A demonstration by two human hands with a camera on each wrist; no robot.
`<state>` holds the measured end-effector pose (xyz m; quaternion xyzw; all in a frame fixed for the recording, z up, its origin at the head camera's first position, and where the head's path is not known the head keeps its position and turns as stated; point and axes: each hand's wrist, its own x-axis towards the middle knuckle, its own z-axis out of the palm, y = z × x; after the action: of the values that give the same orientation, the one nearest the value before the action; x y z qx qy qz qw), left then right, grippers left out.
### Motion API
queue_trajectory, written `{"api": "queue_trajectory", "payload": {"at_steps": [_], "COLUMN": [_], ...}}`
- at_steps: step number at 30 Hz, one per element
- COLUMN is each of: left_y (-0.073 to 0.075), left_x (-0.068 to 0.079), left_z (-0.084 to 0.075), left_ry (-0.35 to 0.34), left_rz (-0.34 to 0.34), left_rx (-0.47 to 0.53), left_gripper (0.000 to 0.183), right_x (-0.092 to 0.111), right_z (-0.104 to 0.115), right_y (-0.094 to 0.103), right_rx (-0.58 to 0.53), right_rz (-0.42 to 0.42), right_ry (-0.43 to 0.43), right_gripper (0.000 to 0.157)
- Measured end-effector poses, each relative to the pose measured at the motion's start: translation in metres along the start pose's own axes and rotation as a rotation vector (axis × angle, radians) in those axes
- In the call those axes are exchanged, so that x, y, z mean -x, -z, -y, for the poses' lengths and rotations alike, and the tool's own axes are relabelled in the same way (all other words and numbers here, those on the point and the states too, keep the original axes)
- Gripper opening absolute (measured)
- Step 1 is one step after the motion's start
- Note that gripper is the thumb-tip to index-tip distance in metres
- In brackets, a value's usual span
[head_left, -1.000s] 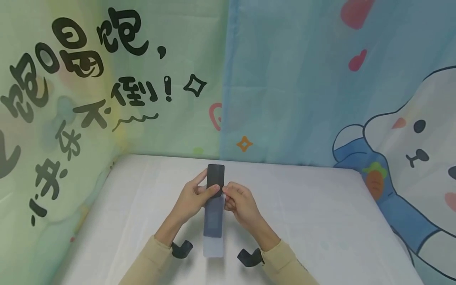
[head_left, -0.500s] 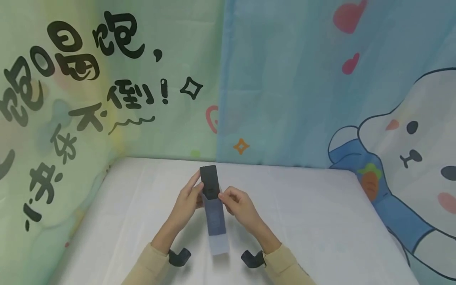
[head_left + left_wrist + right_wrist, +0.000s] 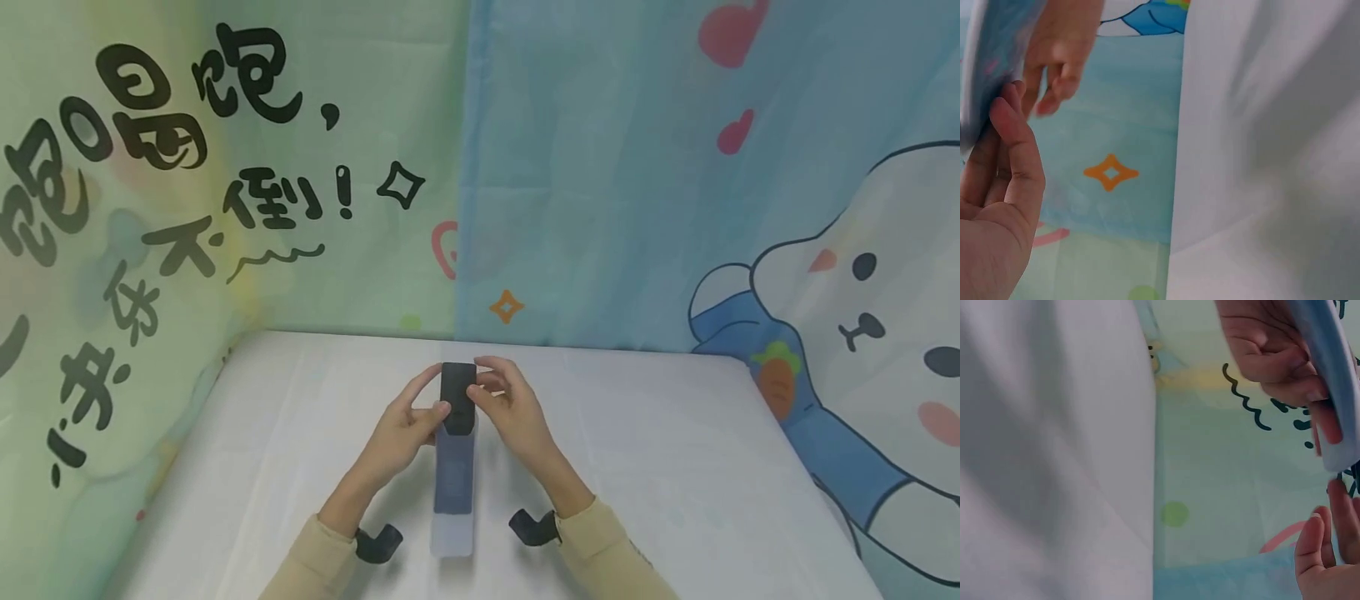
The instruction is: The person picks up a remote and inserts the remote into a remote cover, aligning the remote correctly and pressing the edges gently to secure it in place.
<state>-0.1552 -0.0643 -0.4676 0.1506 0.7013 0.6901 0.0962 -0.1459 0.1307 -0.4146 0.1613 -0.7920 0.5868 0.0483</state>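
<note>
A long slim container [image 3: 454, 475] lies between the two hands in the head view, with a blue middle and a pale lower end. Its upper end is a black rectangular piece [image 3: 458, 392]. The left hand [image 3: 405, 425] grips it from the left, thumb at the edge of the black piece and fingers behind. On the other side, the right hand [image 3: 516, 410] has its thumb on the black piece's right edge and its fingers by the top corner. In the left wrist view, the left fingers [image 3: 1019, 140] bend against the container's side [image 3: 1000, 56].
A white cloth-covered table [image 3: 637, 467] spreads beneath the hands. Behind it hang a green printed curtain [image 3: 360, 275] and a blue one [image 3: 600, 208] with a cartoon bear. A dark curved mount [image 3: 378, 543] sits at the left wrist, another [image 3: 534, 527] at the right.
The container first tilted left, then swung back upright and slightly nearer. The right hand has shifted up from the black piece's lower corner, its fingers now extended toward the top.
</note>
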Motion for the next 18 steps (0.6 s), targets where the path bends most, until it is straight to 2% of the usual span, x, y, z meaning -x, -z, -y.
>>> {"api": "queue_trajectory", "payload": {"at_steps": [2, 5, 9, 14, 18], "left_y": [-0.002, -0.005, -0.007, -0.007, -0.005], "left_x": [-0.001, 0.000, 0.005, 0.010, 0.011], "left_z": [0.001, 0.002, 0.006, 0.012, 0.011], "left_ry": [0.008, 0.035, 0.072, 0.013, -0.045], "left_rz": [0.014, 0.001, -0.017, 0.020, 0.020], "left_rx": [-0.001, 0.014, 0.076, 0.070, 0.020], "left_gripper": [0.066, 0.065, 0.049, 0.027, 0.024], "right_x": [-0.002, -0.003, -0.004, -0.010, -0.013], "right_z": [0.005, 0.006, -0.001, -0.025, -0.033], "right_y": [0.001, 0.002, 0.002, 0.004, 0.006], "right_rx": [-0.002, -0.009, -0.024, -0.043, -0.068], "right_rz": [0.023, 0.044, -0.001, -0.041, -0.023], "right_ry": [0.011, 0.039, 0.073, 0.099, 0.105], "right_gripper": [0.041, 0.041, 0.035, 0.033, 0.033]}}
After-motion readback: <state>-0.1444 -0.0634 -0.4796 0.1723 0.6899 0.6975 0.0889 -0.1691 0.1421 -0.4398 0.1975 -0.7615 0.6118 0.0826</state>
